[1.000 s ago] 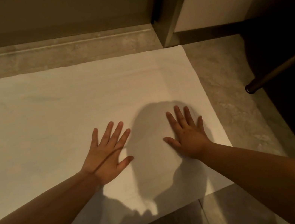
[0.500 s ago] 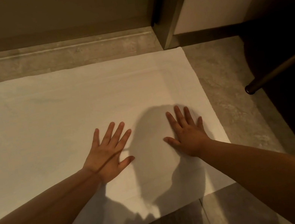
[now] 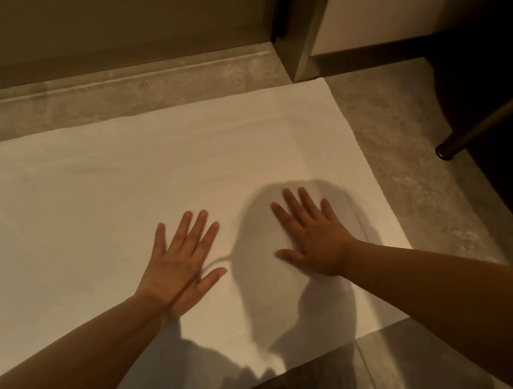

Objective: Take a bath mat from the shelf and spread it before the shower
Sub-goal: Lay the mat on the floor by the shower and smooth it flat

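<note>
Bath mat flat beneath left hand and right hand, both open, palms down; long axis crosswise, more extending leftward

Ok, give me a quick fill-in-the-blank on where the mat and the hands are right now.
1. Both hands lie flat on the white ____.
2. The left hand and right hand have their fingers ____, gripping nothing.
3. The bath mat lies spread on the ____.
4. A dark chair leg stands to the mat's ____.

Missing words: mat; spread; floor; right
</note>
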`<action>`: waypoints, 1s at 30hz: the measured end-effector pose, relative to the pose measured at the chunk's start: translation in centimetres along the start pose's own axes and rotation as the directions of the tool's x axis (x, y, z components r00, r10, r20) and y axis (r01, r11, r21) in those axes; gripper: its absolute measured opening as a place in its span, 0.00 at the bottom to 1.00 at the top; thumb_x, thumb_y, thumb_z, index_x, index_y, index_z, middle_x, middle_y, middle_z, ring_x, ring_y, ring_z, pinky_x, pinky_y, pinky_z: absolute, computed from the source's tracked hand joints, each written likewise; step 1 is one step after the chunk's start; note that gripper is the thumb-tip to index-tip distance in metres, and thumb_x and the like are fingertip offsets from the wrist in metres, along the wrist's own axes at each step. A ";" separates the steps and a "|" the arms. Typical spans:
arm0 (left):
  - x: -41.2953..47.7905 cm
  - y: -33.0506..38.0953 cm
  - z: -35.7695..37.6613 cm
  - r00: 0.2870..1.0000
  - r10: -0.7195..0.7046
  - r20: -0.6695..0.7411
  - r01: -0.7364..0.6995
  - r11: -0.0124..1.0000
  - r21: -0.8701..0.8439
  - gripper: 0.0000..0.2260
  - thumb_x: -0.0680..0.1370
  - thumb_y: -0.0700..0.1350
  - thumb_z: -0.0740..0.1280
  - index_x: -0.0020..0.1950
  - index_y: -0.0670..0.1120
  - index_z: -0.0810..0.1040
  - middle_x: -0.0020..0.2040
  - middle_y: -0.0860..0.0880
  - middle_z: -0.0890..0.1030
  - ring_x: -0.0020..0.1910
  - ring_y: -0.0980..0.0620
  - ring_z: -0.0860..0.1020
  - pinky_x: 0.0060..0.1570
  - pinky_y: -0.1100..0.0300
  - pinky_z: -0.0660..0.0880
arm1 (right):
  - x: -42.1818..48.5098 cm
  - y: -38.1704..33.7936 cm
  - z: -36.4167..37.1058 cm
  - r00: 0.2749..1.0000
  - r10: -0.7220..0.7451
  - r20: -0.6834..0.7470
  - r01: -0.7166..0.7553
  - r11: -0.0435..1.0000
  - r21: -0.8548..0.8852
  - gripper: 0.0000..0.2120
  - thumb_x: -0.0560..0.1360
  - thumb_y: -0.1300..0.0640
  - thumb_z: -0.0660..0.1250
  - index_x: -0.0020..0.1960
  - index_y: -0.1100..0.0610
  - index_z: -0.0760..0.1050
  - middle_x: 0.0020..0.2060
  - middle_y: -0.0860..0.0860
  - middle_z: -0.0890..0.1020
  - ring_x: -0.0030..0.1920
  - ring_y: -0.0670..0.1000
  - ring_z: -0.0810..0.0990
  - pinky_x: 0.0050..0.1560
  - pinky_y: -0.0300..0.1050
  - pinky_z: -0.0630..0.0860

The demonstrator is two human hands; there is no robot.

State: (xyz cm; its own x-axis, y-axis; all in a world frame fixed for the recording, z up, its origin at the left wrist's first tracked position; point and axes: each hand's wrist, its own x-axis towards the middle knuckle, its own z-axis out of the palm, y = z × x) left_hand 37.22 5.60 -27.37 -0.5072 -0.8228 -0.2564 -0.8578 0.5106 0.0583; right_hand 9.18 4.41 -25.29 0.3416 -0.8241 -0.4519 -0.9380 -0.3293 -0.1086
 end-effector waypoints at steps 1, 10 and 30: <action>-0.1 -0.3 0.1 1.000 -0.012 0.007 0.011 1.000 0.001 0.33 0.77 0.64 0.43 0.77 0.47 0.52 0.77 0.43 0.52 0.76 0.41 0.50 0.69 0.36 0.54 | 0.1 -0.4 0.1 1.000 0.003 -0.008 -0.003 1.000 -0.003 0.39 0.74 0.31 0.45 0.74 0.48 0.30 0.73 0.53 0.30 0.72 0.57 0.28 0.72 0.64 0.40; -3.7 -7.6 0.6 0.940 -0.330 0.088 0.338 0.937 -0.092 0.32 0.73 0.66 0.31 0.73 0.53 0.29 0.74 0.50 0.30 0.73 0.49 0.30 0.72 0.42 0.37 | 4.1 -6.0 -0.9 0.998 -0.053 -0.044 0.054 0.999 0.010 0.39 0.76 0.34 0.46 0.75 0.54 0.32 0.74 0.55 0.34 0.73 0.56 0.30 0.72 0.59 0.38; -22.6 -18.4 2.7 0.881 -0.335 0.333 0.352 0.936 0.012 0.35 0.77 0.66 0.44 0.70 0.51 0.25 0.72 0.47 0.26 0.70 0.45 0.27 0.71 0.48 0.37 | 8.9 -31.7 0.4 0.908 -0.418 0.022 0.418 0.902 -0.109 0.41 0.75 0.35 0.52 0.76 0.55 0.37 0.76 0.57 0.36 0.74 0.59 0.34 0.71 0.62 0.39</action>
State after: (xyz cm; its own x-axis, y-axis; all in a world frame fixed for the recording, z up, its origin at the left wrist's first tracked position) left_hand 64.71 15.48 -25.21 -0.1316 -0.8130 -0.5672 -0.9803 0.1919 -0.0476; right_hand 41.95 7.71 -26.21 0.7011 -0.6004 -0.3847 -0.6967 -0.6917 -0.1901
